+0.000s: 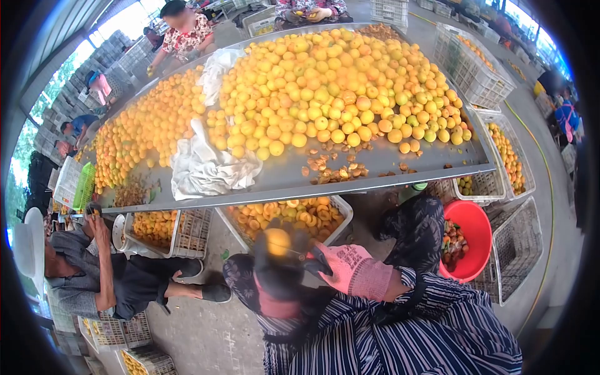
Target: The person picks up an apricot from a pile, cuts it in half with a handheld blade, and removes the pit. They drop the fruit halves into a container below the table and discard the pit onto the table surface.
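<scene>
My left hand (pixel 275 275), in a dark glove, holds a round orange fruit (pixel 277 241) up in front of me. My right hand (pixel 353 270), in a pink glove, grips a small dark-handled knife (pixel 319 260) whose tip touches the fruit's right side. Both hands are blurred. Just beyond them, under the table edge, stands a white crate (pixel 345 212) full of halved fruit. My striped sleeves fill the bottom of the view.
A long metal table (pixel 387 165) carries a big pile of yellow-orange fruit (pixel 331 87), a white cloth (pixel 206 165) and loose pits. A red bucket (pixel 478 240) sits at right among wire crates (pixel 519 250). One person sits at left (pixel 94 275); another stands at the far end (pixel 184 31).
</scene>
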Motion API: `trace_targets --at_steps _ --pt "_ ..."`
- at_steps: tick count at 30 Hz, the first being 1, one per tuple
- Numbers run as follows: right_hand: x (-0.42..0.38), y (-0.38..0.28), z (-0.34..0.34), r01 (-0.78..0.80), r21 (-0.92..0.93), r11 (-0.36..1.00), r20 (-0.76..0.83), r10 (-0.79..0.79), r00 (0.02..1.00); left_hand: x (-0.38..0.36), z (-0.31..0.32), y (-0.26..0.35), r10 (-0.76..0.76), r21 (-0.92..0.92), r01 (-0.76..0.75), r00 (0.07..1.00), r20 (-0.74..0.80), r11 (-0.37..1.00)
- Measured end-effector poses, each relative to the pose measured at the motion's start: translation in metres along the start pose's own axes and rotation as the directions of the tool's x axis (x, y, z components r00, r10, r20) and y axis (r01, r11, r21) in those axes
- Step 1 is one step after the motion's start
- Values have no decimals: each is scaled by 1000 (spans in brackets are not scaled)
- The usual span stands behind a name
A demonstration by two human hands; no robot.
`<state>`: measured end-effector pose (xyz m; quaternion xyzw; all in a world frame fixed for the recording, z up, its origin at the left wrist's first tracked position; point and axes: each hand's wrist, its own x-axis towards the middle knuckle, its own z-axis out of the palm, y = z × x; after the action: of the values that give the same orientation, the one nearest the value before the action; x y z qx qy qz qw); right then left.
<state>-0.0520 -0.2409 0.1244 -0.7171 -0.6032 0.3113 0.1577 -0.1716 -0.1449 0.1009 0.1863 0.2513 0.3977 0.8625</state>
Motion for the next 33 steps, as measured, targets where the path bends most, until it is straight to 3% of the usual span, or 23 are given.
trace_targets --at_steps 1,3,6,10,12,13,15,17,19,20,21,23,24,25,26,27,29,30,31,32,33 --pt "0 -2 -1 -2 -62 998 33 4 999 1 1 6 -28 -146 26 999 -16 989" --pt "1 -1 1 -6 -91 996 34 9 999 4 -1 9 -69 -198 69 998 7 978" --pt "4 -6 -2 -19 -107 994 61 26 998 2 -3 -2 -3 6 4 994 -110 1000" --pt "7 3 12 0 -116 993 34 4 999 10 -19 -10 -33 -38 30 995 -90 999" --pt "9 13 22 37 -89 995 2 -37 999 12 -21 -17 111 132 -92 984 -140 987" --pt "9 17 24 73 -60 995 -30 -75 997 12 -20 -16 111 131 -93 984 -136 987" --pt "7 19 14 100 1 995 0 -100 995 9 -8 -6 -41 42 45 994 -97 998" --pt "0 26 -2 125 63 990 31 -127 991 5 8 4 -75 -22 73 988 -133 997" --pt "-9 36 -18 358 325 875 -167 -319 933 6 11 8 -113 -91 99 981 -158 991" --pt "-8 37 -14 441 267 857 -459 -289 840 5 8 10 -124 14 125 991 -46 992" --pt "-8 36 -14 435 271 859 -457 -283 843 2 5 9 -150 123 141 987 61 982" --pt "1 25 -17 179 61 982 -627 -102 772 -1 4 -3 -206 134 193 974 93 972" --pt "9 25 -10 187 23 982 -619 -133 774 -2 5 -9 -213 257 170 966 148 951" --pt "16 19 -7 150 57 987 -515 -100 851 -5 5 -17 -223 376 136 954 199 917" --pt "21 12 -3 90 48 995 -491 -55 869 12 -35 -45 189 695 -443 891 413 567" --pt "24 8 0 31 35 999 -466 -11 885 10 -39 -36 59 774 -322 936 348 545" --pt "33 9 13 73 70 995 -512 -27 858 29 -61 -51 182 584 -289 954 237 759" --pt "36 9 19 115 102 988 -559 -39 828 22 -47 -47 179 585 -283 956 230 760" --pt "39 8 21 113 102 988 -556 -37 830 12 -30 -41 369 826 -419 886 281 377" --pt "41 7 22 166 178 970 -607 -25 794 3 -14 -35 493 907 -411 774 398 -87" --pt "44 5 23 220 249 943 -654 -4 756 1 -6 -33 488 910 -407 779 393 -82"
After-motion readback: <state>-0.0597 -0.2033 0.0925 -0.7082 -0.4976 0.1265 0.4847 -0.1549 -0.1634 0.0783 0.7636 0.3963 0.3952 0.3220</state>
